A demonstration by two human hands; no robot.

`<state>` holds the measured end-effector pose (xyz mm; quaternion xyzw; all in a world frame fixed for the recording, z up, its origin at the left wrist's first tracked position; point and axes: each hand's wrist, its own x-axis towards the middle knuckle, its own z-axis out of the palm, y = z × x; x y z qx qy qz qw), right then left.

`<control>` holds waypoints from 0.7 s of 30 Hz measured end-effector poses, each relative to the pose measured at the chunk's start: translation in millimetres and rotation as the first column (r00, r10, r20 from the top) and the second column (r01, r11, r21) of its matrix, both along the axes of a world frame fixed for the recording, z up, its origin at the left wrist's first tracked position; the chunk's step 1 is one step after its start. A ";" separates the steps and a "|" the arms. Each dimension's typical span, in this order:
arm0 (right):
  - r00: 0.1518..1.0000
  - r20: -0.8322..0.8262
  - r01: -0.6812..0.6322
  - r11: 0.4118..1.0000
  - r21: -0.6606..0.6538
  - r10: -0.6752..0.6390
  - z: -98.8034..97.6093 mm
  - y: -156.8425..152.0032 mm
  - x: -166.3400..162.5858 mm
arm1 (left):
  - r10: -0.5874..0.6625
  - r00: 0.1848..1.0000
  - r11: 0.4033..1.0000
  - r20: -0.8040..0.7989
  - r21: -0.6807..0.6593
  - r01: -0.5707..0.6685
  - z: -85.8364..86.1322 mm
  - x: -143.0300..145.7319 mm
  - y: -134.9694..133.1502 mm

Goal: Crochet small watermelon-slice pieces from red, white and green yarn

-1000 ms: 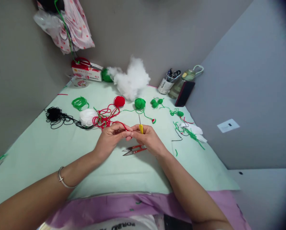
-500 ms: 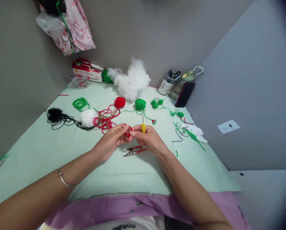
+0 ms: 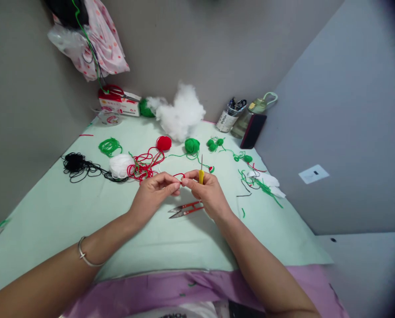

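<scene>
My left hand pinches red yarn between thumb and fingertips, close against the other hand. The strand leads back toward a loose red tangle and a red yarn ball. My right hand is closed, its thumb and forefinger also on the red yarn. Held in the same right hand is a crochet hook with a yellow handle, its thin metal shaft pointing up. Under the right hand lie red-handled thread snips, blades to the left. The small work at the fingertips is mostly hidden.
White yarn, black yarn and a green coil lie left. Beyond the hands are a green ball and white stuffing. Green scraps, a phone and a pen cup stand or lie right.
The red loop between my fingertips has become smaller, and a strand now arches over them. My left fingers have turned, and the yellow hook has shifted slightly right. The view moved a little.
</scene>
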<state>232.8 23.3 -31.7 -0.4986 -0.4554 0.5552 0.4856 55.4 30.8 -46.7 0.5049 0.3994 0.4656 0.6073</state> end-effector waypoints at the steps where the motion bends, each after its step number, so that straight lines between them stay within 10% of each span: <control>1: 1.000 -0.017 -0.004 1.000 -0.020 0.004 -0.5 0.6 0.0 | -0.003 1.000 1.000 -0.005 0.007 0.003 0.2 0.5 -0.2; 21: 0.997 -0.055 0.060 0.998 -0.019 -0.061 -4.2 -1.3 -7.7 | 0.063 0.990 0.997 -0.122 0.061 -0.056 6.9 3.9 0.4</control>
